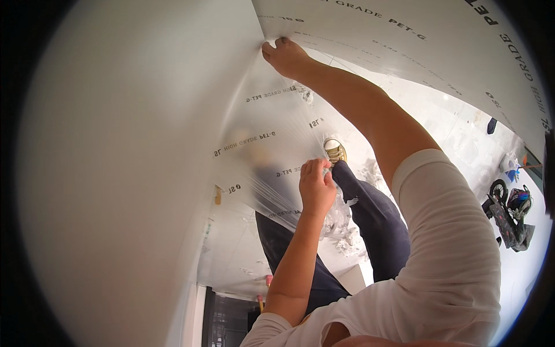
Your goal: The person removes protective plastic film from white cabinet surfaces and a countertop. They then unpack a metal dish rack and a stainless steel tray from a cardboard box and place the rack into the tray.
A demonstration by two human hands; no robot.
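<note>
A thin, see-through plastic film point(254, 118) with printed lettering hangs in taut creases from a large white panel. My left hand point(317, 186) is closed around a bunched part of this film, in front of my legs. Higher up, my right hand point(284, 58) is at the panel's edge with its fingers bent and pressed to the film; their tips are partly hidden. Film-covered panel surface point(370, 34) with the same lettering spreads above and right of that hand. A smooth white panel point(115, 162) fills the left side.
Crumpled film scraps point(350, 240) lie on the pale floor near my shoe point(335, 150). Off to the right are a small black wheeled thing point(502, 194) and some bags point(511, 173). A dark glossy unit point(228, 318) stands at the lower left.
</note>
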